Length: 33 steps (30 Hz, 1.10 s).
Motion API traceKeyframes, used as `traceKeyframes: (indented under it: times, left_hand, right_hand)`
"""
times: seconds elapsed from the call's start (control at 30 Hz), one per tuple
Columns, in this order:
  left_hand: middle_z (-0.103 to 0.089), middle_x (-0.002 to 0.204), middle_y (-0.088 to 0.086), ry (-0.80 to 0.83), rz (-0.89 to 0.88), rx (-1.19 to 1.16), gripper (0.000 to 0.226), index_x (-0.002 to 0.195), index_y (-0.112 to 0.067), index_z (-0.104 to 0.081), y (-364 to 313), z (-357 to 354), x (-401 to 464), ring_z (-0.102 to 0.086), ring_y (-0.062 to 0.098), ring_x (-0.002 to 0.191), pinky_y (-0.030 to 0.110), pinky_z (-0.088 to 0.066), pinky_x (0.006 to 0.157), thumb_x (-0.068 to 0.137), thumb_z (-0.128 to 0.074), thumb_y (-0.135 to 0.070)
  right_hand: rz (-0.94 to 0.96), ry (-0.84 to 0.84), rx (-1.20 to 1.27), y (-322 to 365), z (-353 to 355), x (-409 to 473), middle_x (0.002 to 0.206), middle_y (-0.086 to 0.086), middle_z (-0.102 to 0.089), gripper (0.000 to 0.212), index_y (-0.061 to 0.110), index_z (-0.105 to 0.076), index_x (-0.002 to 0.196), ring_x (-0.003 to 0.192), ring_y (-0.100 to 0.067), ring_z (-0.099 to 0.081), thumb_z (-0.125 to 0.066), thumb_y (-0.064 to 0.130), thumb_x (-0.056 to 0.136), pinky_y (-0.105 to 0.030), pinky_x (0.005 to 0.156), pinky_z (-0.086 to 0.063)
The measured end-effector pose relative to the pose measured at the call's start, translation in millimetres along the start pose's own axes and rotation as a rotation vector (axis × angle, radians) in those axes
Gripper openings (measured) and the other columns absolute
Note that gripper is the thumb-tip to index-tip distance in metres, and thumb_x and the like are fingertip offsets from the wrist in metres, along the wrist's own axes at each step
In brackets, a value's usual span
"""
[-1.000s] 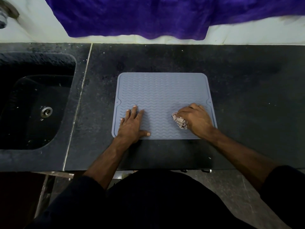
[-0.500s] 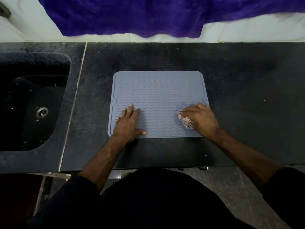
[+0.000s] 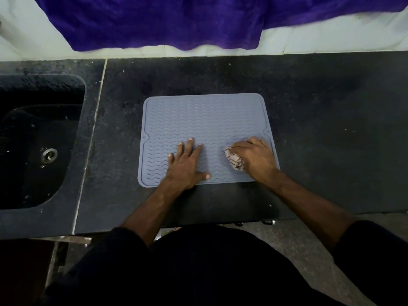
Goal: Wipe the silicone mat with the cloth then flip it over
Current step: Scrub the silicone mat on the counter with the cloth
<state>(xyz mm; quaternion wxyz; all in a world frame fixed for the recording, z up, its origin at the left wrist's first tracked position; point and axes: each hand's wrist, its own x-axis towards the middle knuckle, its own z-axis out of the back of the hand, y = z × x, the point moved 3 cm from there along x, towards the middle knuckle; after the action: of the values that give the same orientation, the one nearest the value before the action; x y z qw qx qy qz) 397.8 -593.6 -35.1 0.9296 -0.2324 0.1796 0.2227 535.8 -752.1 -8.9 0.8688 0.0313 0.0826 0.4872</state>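
Two hands work on the mat (image 3: 205, 129), which lies flat on the dark bench (image 3: 320, 129), well right of the sink (image 3: 33, 146) and nearer the front edge than the back wall. The left hand (image 3: 187, 164) rests flat on the near-left part of the mat, fingers straight and spread, thumb out to the right, holding nothing. The right hand (image 3: 256, 157) sits on the near-right corner with its fingers curled round a bunched cloth (image 3: 234, 159); the grip is closed on the wad, and a crumpled end pokes out on the left of the fist, touching the mat.

The step in hand looks like the wiping, with the flip not yet begun, since the ribbed side faces up and every edge lies down on the bench. To do it well, the flat hand should press firmly enough that the mat does not creep, as silicone can slide or ripple under a dragged cloth. The cloth would do better run along the wavy ribs than across them, so it gets into the grooves (a tight ball touches only the crests, so loosening it a little may help). The far half lies beyond both hands and will need the pinning hand to shift as the cloth travels.

A purple fabric (image 3: 165, 21) hangs over the pale wall behind the bench, clear of the work.
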Motion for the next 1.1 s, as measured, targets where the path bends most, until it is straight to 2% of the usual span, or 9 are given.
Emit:
traceKeyframes:
  times: [0.17, 0.27, 0.4, 0.53, 0.67, 0.83, 0.97, 1.1]
  left_hand:
    - [0.022, 0.16, -0.001, 0.011, 0.004, -0.002, 0.102, 0.154, -0.029, 0.003, -1.8, 0.4, 1.4, 0.019, 0.028, 0.146, 0.055, 0.005, 0.116, 0.082, -0.066, -0.053]
    - [0.023, 0.159, 0.0, 0.02, 0.005, 0.003, 0.104, 0.154, -0.029, 0.005, -1.3, -0.1, 2.7, 0.02, 0.028, 0.146, 0.055, 0.005, 0.115, 0.082, -0.066, -0.053]
    - [0.024, 0.159, -0.002, 0.028, 0.036, 0.022, 0.104, 0.153, -0.031, 0.005, -3.1, -0.6, 3.9, 0.02, 0.028, 0.146, 0.054, 0.005, 0.116, 0.082, -0.066, -0.053]
    - [0.023, 0.159, -0.001, 0.019, 0.015, 0.01, 0.103, 0.154, -0.031, 0.005, -1.3, -1.5, 2.6, 0.02, 0.027, 0.146, 0.055, 0.005, 0.117, 0.082, -0.065, -0.054]
    - [0.023, 0.159, -0.001, 0.02, 0.01, 0.005, 0.102, 0.154, -0.03, 0.005, -0.6, -1.8, 2.1, 0.02, 0.027, 0.146, 0.055, 0.005, 0.117, 0.083, -0.065, -0.053]
    - [0.024, 0.159, -0.002, 0.023, 0.026, 0.011, 0.103, 0.153, -0.031, 0.005, -1.1, -2.2, 5.4, 0.02, 0.028, 0.146, 0.054, 0.006, 0.116, 0.082, -0.066, -0.054]
    - [0.024, 0.159, -0.001, 0.023, 0.026, 0.022, 0.104, 0.153, -0.031, 0.005, -2.1, -1.5, 4.9, 0.02, 0.028, 0.146, 0.055, 0.005, 0.116, 0.081, -0.066, -0.054]
    - [0.023, 0.159, -0.001, 0.017, 0.0, 0.007, 0.102, 0.154, -0.03, 0.005, -0.7, -1.0, 2.3, 0.02, 0.028, 0.146, 0.054, 0.005, 0.116, 0.083, -0.064, -0.054]
  right_hand:
    - [-0.161, -0.076, 0.044, -35.3, 9.7, -6.6, 0.115, -0.005, -0.067, 0.032, 0.018, -0.068, 0.112, 0.104, -0.029, -0.054, -0.075, 0.024, 0.081, -0.037, 0.086, -0.038]
    - [-0.069, -0.078, 0.017, -16.7, 18.8, 10.8, 0.12, -0.005, -0.062, 0.041, 0.019, -0.065, 0.119, 0.108, -0.029, -0.05, -0.074, 0.018, 0.079, -0.039, 0.089, -0.037]
    - [0.061, 0.053, -0.088, 23.3, 16.3, 30.9, 0.124, -0.004, -0.053, 0.051, 0.023, -0.057, 0.128, 0.115, -0.027, -0.043, -0.072, 0.018, 0.079, -0.04, 0.096, -0.033]
    - [0.049, 0.08, -0.117, 4.6, 15.2, 26.3, 0.12, -0.005, -0.053, 0.044, 0.025, -0.059, 0.127, 0.113, -0.027, -0.044, -0.068, 0.023, 0.085, -0.04, 0.095, -0.033]
    - [-0.025, 0.126, -0.195, -29.0, 24.4, 24.5, 0.114, -0.004, -0.056, 0.029, 0.025, -0.067, 0.115, 0.109, -0.026, -0.048, -0.068, 0.028, 0.086, -0.04, 0.093, -0.037]
    - [0.025, 0.041, -0.02, -10.7, 26.2, 32.1, 0.113, -0.004, -0.056, 0.034, 0.027, -0.065, 0.119, 0.109, -0.027, -0.047, -0.068, 0.026, 0.085, -0.039, 0.091, -0.034]
    - [0.073, 0.092, -0.072, 12.9, 10.8, 32.4, 0.119, -0.004, -0.053, 0.046, 0.028, -0.057, 0.129, 0.112, -0.027, -0.045, -0.068, 0.027, 0.085, -0.04, 0.096, -0.035]
    - [-0.08, 0.073, -0.04, -32.2, 13.7, 14.7, 0.114, -0.004, -0.056, 0.03, 0.025, -0.066, 0.115, 0.108, -0.026, -0.049, -0.064, 0.038, 0.088, -0.04, 0.095, -0.038]
